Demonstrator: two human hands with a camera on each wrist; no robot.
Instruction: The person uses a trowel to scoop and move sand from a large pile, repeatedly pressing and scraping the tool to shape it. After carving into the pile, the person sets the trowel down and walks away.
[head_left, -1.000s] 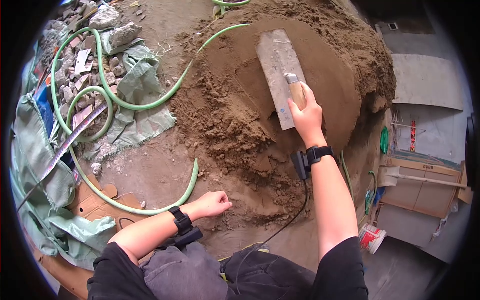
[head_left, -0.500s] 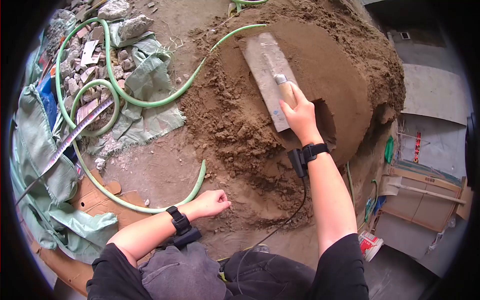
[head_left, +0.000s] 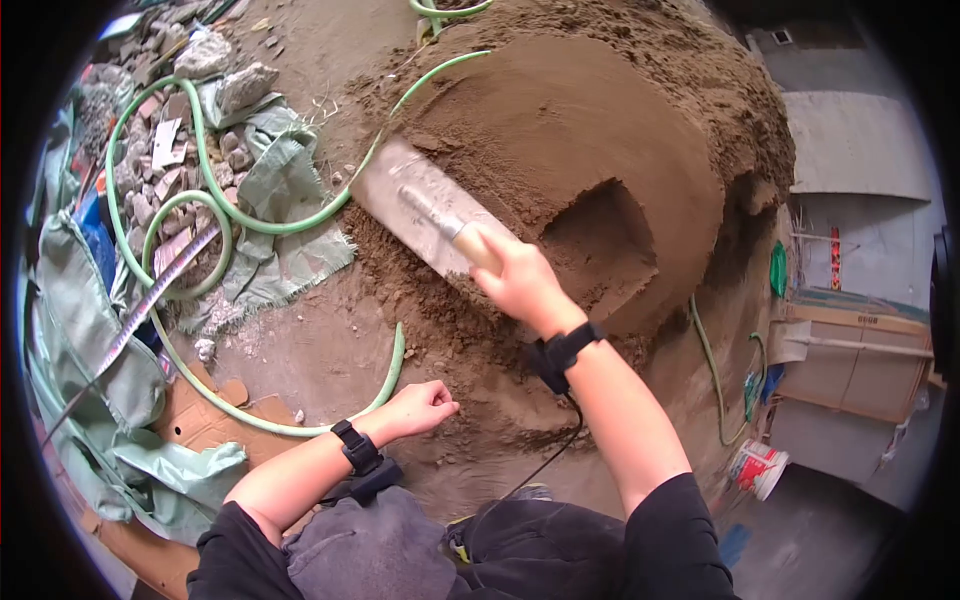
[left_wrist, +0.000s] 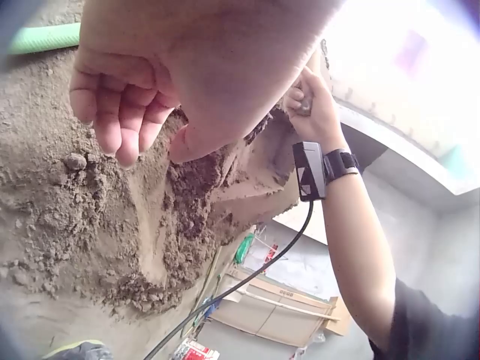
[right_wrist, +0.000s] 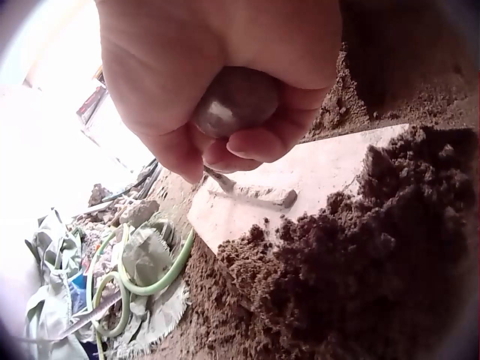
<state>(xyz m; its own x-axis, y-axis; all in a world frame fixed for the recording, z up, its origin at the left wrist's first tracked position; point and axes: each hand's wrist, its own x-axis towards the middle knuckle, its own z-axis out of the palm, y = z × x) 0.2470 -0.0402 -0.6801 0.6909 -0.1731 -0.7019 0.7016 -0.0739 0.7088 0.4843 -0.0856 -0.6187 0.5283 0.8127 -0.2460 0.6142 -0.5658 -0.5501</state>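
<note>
The right hand [head_left: 518, 285] grips the pale wooden handle of a long rectangular grey metal trowel [head_left: 425, 212]; its fingers are curled round the handle, with the rounded end showing between fingers and palm in the right wrist view. The trowel lies slantwise at the left side of a broad mound of brown, damp-looking sand [head_left: 640, 120], its blade over the sand, with dark crumbly lumps [right_wrist: 360, 240] against one long edge. Its far end is beside a pale green flexible hose [head_left: 397, 360]; whether the two touch cannot be determined from this angle. To the right of the blade, the smoothed top of the mound has an angular, shaded hollow [head_left: 600, 235].

The left hand [head_left: 415, 410] holds nothing. Its fingers are loosely curled and close together, above the ground in front of the person, near the free end of the hose. A black strapped device is noted on each wrist.

At left, the hose loops over grey and reddish broken rubble [head_left: 165, 165] and frayed pale green woven sacking [head_left: 285, 185]. Brown flattened cardboard [head_left: 205, 412] lies nearer the person. At right, a red and white bucket [head_left: 759, 470] lies tilted.
</note>
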